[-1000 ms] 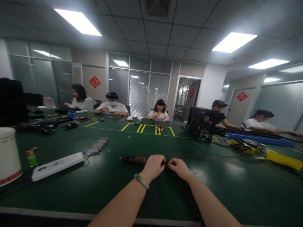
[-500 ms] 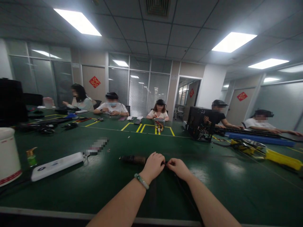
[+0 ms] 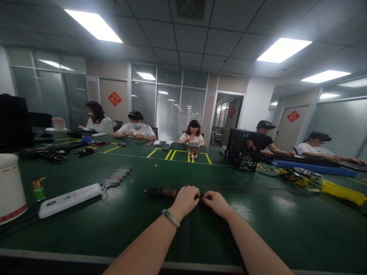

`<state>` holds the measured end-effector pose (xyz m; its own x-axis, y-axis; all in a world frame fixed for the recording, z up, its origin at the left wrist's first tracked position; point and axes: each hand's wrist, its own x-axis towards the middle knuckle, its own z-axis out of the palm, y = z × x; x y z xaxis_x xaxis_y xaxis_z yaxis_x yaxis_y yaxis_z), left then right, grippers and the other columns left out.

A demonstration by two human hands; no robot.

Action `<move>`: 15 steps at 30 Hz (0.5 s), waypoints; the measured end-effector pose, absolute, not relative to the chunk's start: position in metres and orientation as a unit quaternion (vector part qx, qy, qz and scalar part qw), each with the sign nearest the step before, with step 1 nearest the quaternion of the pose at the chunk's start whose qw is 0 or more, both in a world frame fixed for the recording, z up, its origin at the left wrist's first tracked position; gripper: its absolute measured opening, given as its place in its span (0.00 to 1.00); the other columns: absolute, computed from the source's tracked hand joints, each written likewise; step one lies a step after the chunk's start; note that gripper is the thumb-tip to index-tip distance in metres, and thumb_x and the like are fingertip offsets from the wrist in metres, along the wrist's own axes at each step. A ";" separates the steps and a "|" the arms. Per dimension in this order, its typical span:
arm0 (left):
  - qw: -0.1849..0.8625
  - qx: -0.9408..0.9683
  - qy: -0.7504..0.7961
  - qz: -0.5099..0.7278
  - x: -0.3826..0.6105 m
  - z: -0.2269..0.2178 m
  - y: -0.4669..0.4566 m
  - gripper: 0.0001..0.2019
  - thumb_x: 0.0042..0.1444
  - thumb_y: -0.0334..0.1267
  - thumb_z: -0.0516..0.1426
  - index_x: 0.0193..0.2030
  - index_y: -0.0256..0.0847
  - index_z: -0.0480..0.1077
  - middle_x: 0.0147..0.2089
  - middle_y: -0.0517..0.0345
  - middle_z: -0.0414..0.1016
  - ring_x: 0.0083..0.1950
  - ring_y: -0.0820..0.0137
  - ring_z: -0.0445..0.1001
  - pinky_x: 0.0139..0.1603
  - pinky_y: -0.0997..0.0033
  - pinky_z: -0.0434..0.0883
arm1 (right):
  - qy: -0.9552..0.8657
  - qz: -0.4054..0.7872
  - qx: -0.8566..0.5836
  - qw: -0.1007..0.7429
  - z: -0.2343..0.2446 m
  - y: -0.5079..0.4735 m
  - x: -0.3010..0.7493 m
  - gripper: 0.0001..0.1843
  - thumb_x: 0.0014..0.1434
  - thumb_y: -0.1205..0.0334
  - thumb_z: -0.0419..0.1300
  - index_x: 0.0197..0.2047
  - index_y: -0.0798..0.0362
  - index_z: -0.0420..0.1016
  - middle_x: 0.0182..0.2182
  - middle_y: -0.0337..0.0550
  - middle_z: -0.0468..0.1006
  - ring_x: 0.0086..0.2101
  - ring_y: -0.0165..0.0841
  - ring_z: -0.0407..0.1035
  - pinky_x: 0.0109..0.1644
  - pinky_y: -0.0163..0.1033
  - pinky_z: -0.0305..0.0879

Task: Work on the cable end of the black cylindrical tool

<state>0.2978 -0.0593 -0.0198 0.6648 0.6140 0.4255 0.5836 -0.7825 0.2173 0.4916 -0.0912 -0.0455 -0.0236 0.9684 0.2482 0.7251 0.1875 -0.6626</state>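
While both forearms were stretched out over the green table (image 3: 286, 229), the left hand (image 3: 186, 199) was curled closed over one end of a dark cylindrical tool (image 3: 160, 192). The tool lay on its side on the table, and its free end pointed away from the right hand (image 3: 217, 201). A pale green bracelet (image 3: 171, 218) circled the left wrist.

The right hand sat just beside the left, knuckle to knuckle. Its fingertips were pinched together on a thin black cord (image 3: 220, 229) at the point where the two hands met. From there the cord ran back across the table alongside the right forearm toward the near edge. The junction of cord and tool was hidden by the fingers.

To the left of the hands, well apart from them, lay a white power strip (image 3: 70, 199). Beyond it stood a small green bottle (image 3: 38, 189) and a white container (image 3: 10, 187) at the picture's edge. Farther off on the other side stood a black open-frame case (image 3: 243, 154). Past that lay a yellow object (image 3: 340, 191) and a long blue bar (image 3: 315, 167).

Five other people sat along the far sides of the table, each with hands occupied at their own place.
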 end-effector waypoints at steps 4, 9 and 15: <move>0.022 0.912 0.320 0.255 0.298 -0.023 -0.057 0.03 0.59 0.35 0.57 0.40 0.43 0.70 0.44 0.58 0.73 0.48 0.65 0.69 0.48 0.65 0.62 | -0.693 0.177 -0.615 0.332 -0.048 -0.089 0.492 0.09 0.57 0.58 0.60 0.32 0.54 0.77 0.26 0.38 0.77 0.27 0.30 0.69 0.29 0.31 0.57; 0.009 0.912 0.331 0.242 0.300 -0.022 -0.057 0.03 0.60 0.35 0.56 0.40 0.42 0.70 0.43 0.57 0.73 0.48 0.64 0.69 0.49 0.64 0.62 | -0.695 0.162 -0.623 0.320 -0.049 -0.088 0.493 0.08 0.56 0.59 0.60 0.32 0.54 0.78 0.26 0.38 0.77 0.28 0.31 0.68 0.29 0.31 0.57; 0.014 0.913 0.329 0.241 0.300 -0.021 -0.058 0.03 0.60 0.36 0.55 0.40 0.43 0.70 0.44 0.57 0.73 0.48 0.65 0.69 0.48 0.65 0.62 | -0.693 0.175 -0.617 0.330 -0.049 -0.088 0.494 0.07 0.56 0.60 0.60 0.32 0.53 0.78 0.27 0.38 0.78 0.28 0.31 0.69 0.30 0.32 0.58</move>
